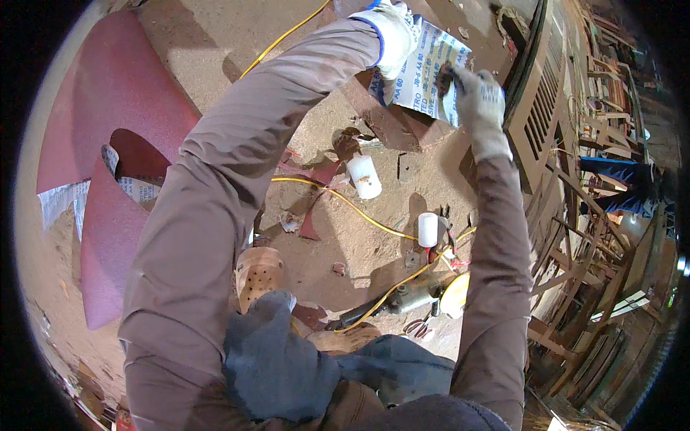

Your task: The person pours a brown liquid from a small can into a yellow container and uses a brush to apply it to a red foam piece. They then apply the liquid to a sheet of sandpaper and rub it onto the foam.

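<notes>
Nearest the lens: a dark blue-grey cloth bundle [277, 366] on the lap, brown sleeves rising from it on both sides.

Sandpaper sheet [424, 68], white printed backing up, is held up between both gloved hands at arm's length, above the dusty floor [215, 36]. Left hand [394, 36]: white glove, fingers curled shut over the sheet's upper left edge. Right hand [478, 104]: grey glove, thumb and fingers pinched closed on the lower right edge. The sheet bows slightly between the two grips; whether a tear has started I cannot tell.

Judged progress: one piece is in hand and not yet put to use; the big red sandpaper roll [108, 144] lies loose well off to the left of the left fingers.

Below the right fingers: two white plastic cylinders [364, 176], a yellow cable [338, 197], and a power tool with a yellow disc [424, 296]. A slatted wooden frame [543, 108] stands just right of the right fingers. A tan sandal [257, 273] rests lower down.
</notes>
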Demonstrator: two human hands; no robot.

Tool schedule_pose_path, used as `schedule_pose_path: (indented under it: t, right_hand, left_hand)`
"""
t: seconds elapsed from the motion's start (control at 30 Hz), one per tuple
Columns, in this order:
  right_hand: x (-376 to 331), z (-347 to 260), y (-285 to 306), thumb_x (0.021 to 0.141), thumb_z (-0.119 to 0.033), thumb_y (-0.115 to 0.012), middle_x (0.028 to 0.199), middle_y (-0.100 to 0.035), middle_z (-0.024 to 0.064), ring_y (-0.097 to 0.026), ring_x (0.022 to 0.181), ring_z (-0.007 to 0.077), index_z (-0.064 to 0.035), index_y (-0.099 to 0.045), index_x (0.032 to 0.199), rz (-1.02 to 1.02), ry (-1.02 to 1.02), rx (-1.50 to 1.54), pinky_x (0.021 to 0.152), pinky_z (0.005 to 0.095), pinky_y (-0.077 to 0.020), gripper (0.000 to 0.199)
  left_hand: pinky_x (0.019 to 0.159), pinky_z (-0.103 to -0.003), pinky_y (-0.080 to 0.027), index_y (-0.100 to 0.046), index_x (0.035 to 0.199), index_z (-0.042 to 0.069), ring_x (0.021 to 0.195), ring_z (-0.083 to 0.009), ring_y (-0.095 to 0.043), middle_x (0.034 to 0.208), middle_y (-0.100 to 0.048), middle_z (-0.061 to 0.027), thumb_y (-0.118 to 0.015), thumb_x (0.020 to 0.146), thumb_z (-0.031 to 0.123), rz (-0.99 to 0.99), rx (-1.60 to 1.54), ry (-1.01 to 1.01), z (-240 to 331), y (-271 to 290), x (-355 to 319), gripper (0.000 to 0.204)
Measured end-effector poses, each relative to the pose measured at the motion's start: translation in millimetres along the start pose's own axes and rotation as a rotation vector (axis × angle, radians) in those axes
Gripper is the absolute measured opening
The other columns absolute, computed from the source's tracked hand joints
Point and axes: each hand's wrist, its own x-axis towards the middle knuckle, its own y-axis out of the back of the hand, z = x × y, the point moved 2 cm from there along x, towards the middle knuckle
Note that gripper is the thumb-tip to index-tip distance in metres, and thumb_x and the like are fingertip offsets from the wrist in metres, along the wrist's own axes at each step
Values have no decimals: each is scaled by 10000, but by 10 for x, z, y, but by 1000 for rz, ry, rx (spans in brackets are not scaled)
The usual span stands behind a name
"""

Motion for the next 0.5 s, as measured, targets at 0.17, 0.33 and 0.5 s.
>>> schedule_pose_path:
  t: [0.17, 0.33, 0.5]
  right_hand:
    - [-718, -438, 392, 828, -52, -663, 921, -721, 97, -664, 834, 327, -173, -738, 1052, -7, 96, 208, 729, 434, -537, 265]
    - [-1221, -325, 643, 863, 18, -685, 1010, -753, 94, -702, 928, 177, -55, -706, 1204, 138, -304, 784, 806, 322, -545, 349]
    - [-1431, -196, 771, 969, -56, -652, 1069, -722, 59, -676, 899, 113, 10, -671, 1227, 161, -732, 1299, 820, 257, -543, 267]
  left_hand:
    - [1084, -722, -240, -434, 1489, 9, 1359, -372, -466, 1447, -529, -190, -608, 889, 433, -19, -34, 3, -23, 63, -69, 755]
    - [1086, -683, -273, -429, 1491, 14, 1336, -378, -486, 1428, -534, -202, -608, 894, 466, -31, -84, 7, 19, 162, -152, 770]
    - [1089, -644, -306, -423, 1492, 20, 1312, -384, -507, 1409, -540, -215, -608, 899, 500, -13, -211, 86, -28, 361, -329, 786]
